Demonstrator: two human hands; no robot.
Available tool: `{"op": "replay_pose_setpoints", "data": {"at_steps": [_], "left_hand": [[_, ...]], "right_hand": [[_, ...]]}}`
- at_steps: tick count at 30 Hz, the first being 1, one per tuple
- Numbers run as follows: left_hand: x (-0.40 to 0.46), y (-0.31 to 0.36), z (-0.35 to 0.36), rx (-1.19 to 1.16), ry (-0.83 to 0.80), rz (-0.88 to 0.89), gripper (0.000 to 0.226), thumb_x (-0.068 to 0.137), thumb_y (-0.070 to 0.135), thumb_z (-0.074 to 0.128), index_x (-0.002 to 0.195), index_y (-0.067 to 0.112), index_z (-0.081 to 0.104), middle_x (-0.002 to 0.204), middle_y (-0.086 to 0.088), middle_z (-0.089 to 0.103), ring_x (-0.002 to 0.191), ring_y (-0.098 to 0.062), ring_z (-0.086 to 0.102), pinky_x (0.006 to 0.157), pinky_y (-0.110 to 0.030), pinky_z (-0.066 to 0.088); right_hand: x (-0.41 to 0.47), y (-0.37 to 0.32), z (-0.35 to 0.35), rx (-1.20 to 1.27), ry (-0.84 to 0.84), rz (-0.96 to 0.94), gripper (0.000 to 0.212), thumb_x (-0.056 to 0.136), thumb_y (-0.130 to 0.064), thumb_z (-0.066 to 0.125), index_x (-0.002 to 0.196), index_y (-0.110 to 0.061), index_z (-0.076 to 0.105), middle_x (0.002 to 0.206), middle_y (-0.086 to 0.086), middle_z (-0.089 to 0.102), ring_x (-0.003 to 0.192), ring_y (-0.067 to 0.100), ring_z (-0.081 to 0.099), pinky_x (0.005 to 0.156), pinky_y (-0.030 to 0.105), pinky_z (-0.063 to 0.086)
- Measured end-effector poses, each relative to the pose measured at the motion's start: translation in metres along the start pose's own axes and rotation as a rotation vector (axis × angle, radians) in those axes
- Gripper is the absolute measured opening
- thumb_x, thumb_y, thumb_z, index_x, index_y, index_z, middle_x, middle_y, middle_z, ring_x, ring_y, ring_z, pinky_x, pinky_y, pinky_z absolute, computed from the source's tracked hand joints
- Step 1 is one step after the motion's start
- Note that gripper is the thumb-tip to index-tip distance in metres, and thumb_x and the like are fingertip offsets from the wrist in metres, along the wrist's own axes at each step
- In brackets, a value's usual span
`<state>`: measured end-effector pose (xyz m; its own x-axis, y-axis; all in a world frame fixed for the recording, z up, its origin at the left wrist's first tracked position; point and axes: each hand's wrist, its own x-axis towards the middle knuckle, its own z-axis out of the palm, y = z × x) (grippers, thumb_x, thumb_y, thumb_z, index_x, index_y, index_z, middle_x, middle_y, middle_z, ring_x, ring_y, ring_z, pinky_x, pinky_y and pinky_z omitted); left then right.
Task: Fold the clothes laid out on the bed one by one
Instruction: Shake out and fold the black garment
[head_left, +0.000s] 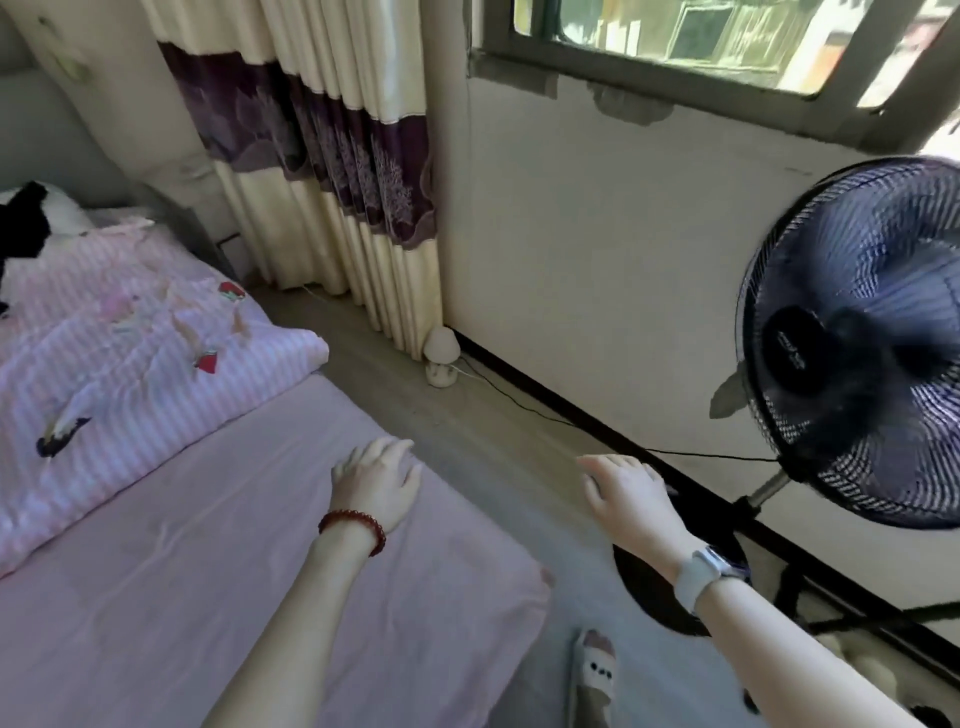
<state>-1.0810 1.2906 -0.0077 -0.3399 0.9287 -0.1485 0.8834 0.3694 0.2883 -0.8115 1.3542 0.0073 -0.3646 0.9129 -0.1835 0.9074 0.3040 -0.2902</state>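
My left hand (376, 480), with a red bead bracelet on the wrist, hovers over the right edge of the bed (208, 571), fingers relaxed and holding nothing. My right hand (626, 491), with a white watch on the wrist, is stretched out over the floor beside the bed, fingers straight and empty. The bed has a plain pink sheet. A pink striped quilt (130, 353) with strawberry prints lies bunched at the head of the bed. No loose garment shows on the visible part of the bed.
A black standing fan (857, 343) stands close on the right, its cable running along the wall. A small mushroom lamp (440, 356) sits on the floor by the curtain (332, 171). A black-and-white plush (26, 223) lies at the far left. A slipper (595, 670) lies on the floor.
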Motion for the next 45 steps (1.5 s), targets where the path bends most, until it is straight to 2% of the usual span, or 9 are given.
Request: {"op": "replay_pose_setpoints", "data": {"at_steps": [3,7,11,20,23,27,32,37,45], "left_hand": [[0.060,0.029,0.001,-0.079,0.052,-0.075,0.038,0.095,0.035,0.042,0.131,0.023,0.048,0.140,0.004,0.043,0.126,-0.020,0.039,0.103,-0.035,0.026],[0.132,0.071,0.001,-0.165,0.119,-0.101,0.037,0.095,0.033,0.044,0.130,0.021,0.050,0.138,0.003,0.045,0.127,-0.019,0.039,0.106,-0.035,0.028],[0.181,0.090,-0.003,-0.195,0.152,-0.140,0.036,0.095,0.032,0.045,0.128,0.020,0.052,0.136,0.002,0.048,0.126,-0.018,0.041,0.103,-0.033,0.028],[0.297,0.016,-0.050,-0.236,0.268,-0.342,0.036,0.095,0.031,0.046,0.128,0.018,0.053,0.133,-0.001,0.052,0.121,-0.019,0.047,0.098,-0.030,0.035],[0.348,-0.032,-0.080,-0.245,0.318,-0.407,0.036,0.095,0.031,0.045,0.127,0.018,0.053,0.133,-0.001,0.051,0.121,-0.019,0.048,0.097,-0.029,0.035],[0.408,-0.117,-0.133,-0.220,0.367,-0.530,0.036,0.095,0.029,0.045,0.128,0.017,0.053,0.134,-0.003,0.051,0.121,-0.022,0.048,0.098,-0.031,0.037],[0.453,-0.212,-0.185,-0.219,0.399,-0.708,0.038,0.095,0.028,0.045,0.132,0.019,0.049,0.136,-0.004,0.048,0.124,-0.023,0.045,0.098,-0.032,0.037],[0.492,-0.301,-0.215,-0.296,0.439,-0.832,0.040,0.097,0.032,0.042,0.134,0.019,0.046,0.141,-0.001,0.042,0.128,-0.020,0.041,0.099,-0.034,0.040],[0.594,-0.473,-0.243,-0.434,0.554,-1.046,0.039,0.097,0.033,0.044,0.133,0.018,0.047,0.140,-0.007,0.042,0.122,-0.026,0.047,0.096,-0.036,0.041]], "right_hand": [[0.072,0.018,-0.019,0.017,0.001,-0.079,0.033,0.097,-0.023,0.033,0.117,-0.016,0.058,0.122,-0.004,0.058,0.121,0.020,0.045,0.101,0.035,0.028],[0.160,0.027,-0.044,0.044,0.018,-0.125,0.033,0.097,-0.025,0.036,0.124,-0.022,0.054,0.126,-0.003,0.057,0.122,0.020,0.045,0.107,0.038,0.028],[0.229,0.016,-0.063,0.045,-0.017,-0.216,0.033,0.096,-0.022,0.035,0.122,-0.020,0.055,0.119,0.000,0.058,0.116,0.023,0.047,0.103,0.037,0.031],[0.398,-0.054,-0.067,0.031,-0.100,-0.402,0.032,0.095,-0.021,0.035,0.118,-0.018,0.057,0.113,0.000,0.058,0.111,0.023,0.050,0.092,0.033,0.038],[0.472,-0.114,-0.062,0.061,-0.130,-0.486,0.029,0.094,-0.020,0.037,0.115,-0.018,0.058,0.113,-0.001,0.058,0.108,0.023,0.050,0.087,0.033,0.040],[0.568,-0.225,-0.054,0.055,-0.206,-0.611,0.034,0.096,-0.022,0.035,0.126,-0.019,0.053,0.121,0.001,0.056,0.112,0.024,0.051,0.090,0.034,0.041],[0.652,-0.343,-0.048,0.057,-0.270,-0.740,0.036,0.097,-0.025,0.035,0.129,-0.024,0.051,0.128,-0.002,0.054,0.119,0.022,0.049,0.095,0.034,0.041],[0.724,-0.451,-0.028,0.071,-0.333,-0.855,0.037,0.097,-0.023,0.038,0.132,-0.020,0.050,0.134,0.000,0.053,0.122,0.021,0.049,0.100,0.031,0.039],[0.869,-0.652,0.030,0.059,-0.413,-1.115,0.035,0.095,-0.017,0.046,0.129,-0.014,0.053,0.131,0.005,0.054,0.121,0.020,0.049,0.101,0.030,0.036]]}}
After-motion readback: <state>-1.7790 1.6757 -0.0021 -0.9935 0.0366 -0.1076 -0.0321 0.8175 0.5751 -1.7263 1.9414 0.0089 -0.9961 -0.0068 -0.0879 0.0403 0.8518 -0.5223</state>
